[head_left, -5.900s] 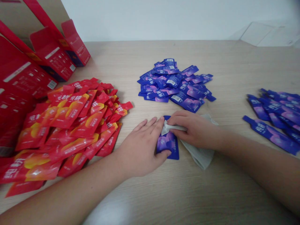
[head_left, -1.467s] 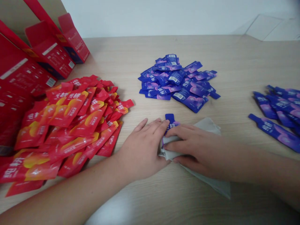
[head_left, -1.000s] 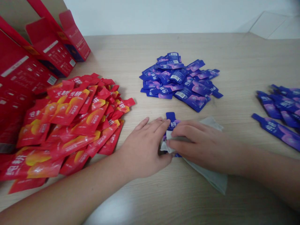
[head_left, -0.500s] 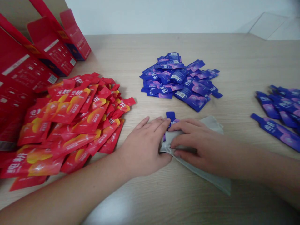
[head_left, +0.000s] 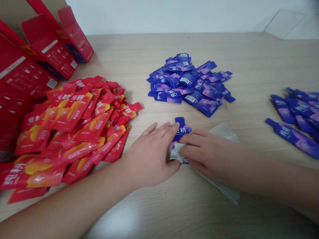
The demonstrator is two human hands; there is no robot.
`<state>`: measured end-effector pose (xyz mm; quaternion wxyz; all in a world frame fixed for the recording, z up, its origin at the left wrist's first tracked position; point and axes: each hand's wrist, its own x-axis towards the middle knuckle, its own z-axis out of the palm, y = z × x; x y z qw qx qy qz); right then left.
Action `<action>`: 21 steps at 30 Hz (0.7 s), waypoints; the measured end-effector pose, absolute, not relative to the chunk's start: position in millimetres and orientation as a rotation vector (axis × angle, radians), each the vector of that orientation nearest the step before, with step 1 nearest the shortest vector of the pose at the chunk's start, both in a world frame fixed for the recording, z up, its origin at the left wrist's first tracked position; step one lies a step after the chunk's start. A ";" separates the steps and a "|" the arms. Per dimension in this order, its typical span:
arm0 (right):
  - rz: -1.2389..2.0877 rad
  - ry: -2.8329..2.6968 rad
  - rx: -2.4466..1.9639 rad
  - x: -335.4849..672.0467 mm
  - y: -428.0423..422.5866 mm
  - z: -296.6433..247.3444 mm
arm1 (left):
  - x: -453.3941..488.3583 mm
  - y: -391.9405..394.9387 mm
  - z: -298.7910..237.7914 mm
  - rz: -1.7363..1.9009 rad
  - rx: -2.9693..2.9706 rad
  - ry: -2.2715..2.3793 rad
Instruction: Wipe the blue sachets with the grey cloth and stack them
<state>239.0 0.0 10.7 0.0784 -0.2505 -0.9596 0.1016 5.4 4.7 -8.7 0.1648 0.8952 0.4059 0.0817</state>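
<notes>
A single blue pouch [head_left: 181, 127] lies flat on the wooden table [head_left: 174, 205] in front of me, its spout pointing away. My left hand [head_left: 152, 156] rests on the pouch's left edge with the fingers stretched out flat and pins it down. My right hand [head_left: 204, 152] is closed on a pale grey cloth [head_left: 224, 132] and presses a bunched part of it onto the pouch's lower half. Most of the pouch is hidden under the cloth and both hands.
A large heap of red pouches [head_left: 74, 122] spreads at the left, with open red cartons [head_left: 47, 49] behind it. Beyond the hands sits a pile of blue pouches [head_left: 189, 84]. More blue pouches [head_left: 296, 116] lie in a row at the right edge.
My right hand has rubbed the cloth back and forth over the blue pouch, now nearer its lower end. My left hand has stayed on the pouch's left edge.
</notes>
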 end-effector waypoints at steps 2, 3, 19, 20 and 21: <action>0.291 -2.881 -0.751 239.2 4.7 11.6 | 5.7 4.5 -7.9 0.230 2.549 1.167; 0.281 -2.877 -0.765 239.6 7.8 12.2 | 6.0 4.6 -7.5 0.226 2.547 1.171; -0.080 -2.915 -0.713 259.0 25.2 15.5 | 5.8 6.1 -7.1 0.204 2.566 1.165; -0.061 -2.944 -0.666 257.2 23.8 15.9 | 6.0 6.2 -7.3 0.210 2.564 1.167; -0.041 -2.965 -0.631 255.8 23.1 15.6 | 6.1 6.3 -7.5 0.216 2.562 1.168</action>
